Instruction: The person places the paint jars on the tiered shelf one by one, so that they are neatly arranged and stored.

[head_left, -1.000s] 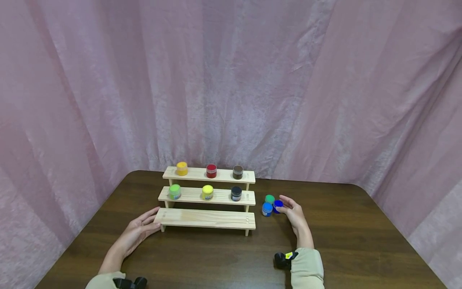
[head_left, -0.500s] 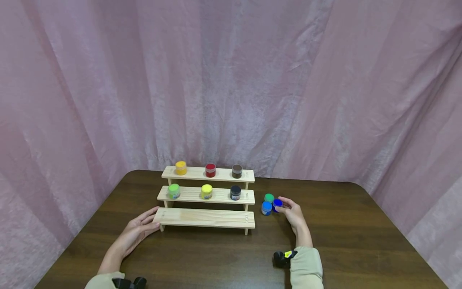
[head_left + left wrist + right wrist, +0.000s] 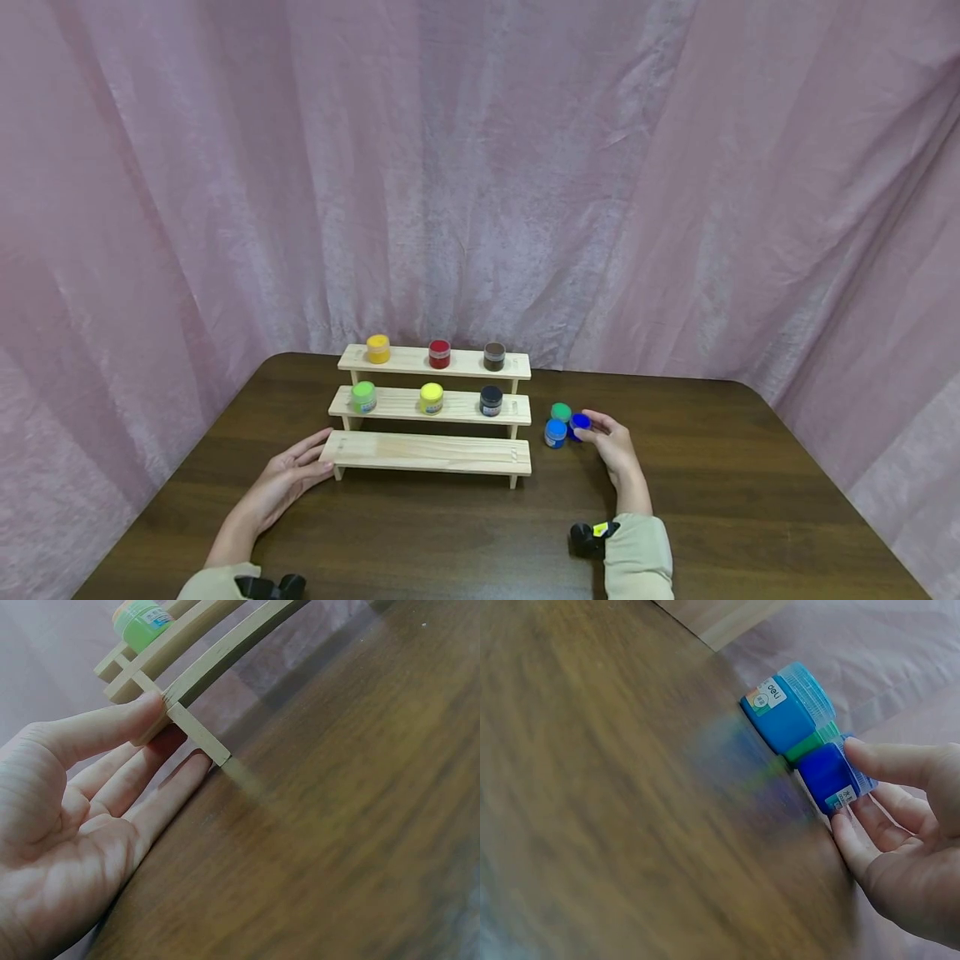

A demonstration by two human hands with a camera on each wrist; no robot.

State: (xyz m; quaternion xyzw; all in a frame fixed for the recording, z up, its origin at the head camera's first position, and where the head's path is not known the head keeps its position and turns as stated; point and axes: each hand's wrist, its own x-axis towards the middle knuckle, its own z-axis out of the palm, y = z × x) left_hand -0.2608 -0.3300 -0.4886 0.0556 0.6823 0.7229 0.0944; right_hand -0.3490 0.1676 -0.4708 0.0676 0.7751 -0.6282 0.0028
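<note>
My left hand point(image 3: 281, 487) grips the left end of a three-tier wooden display rack point(image 3: 427, 452), thumb point(image 3: 142, 709) on the lowest shelf's end and other fingers behind its leg. My right hand point(image 3: 613, 446) holds a dark blue paint jar point(image 3: 825, 776) between thumb point(image 3: 889, 759) and fingers, low at the table. Right beside that jar stand a light blue paint jar point(image 3: 555, 433) and a green paint jar point(image 3: 560, 412), partly hidden in the right wrist view. The lowest shelf bears no jars.
On the top shelf stand orange-yellow point(image 3: 378, 350), red point(image 3: 439, 354) and brown point(image 3: 493, 357) jars. The middle shelf carries light green point(image 3: 363, 397), yellow point(image 3: 431, 398) and black point(image 3: 491, 401) ones. A pink curtain point(image 3: 480, 183) hangs behind the brown table point(image 3: 720, 500).
</note>
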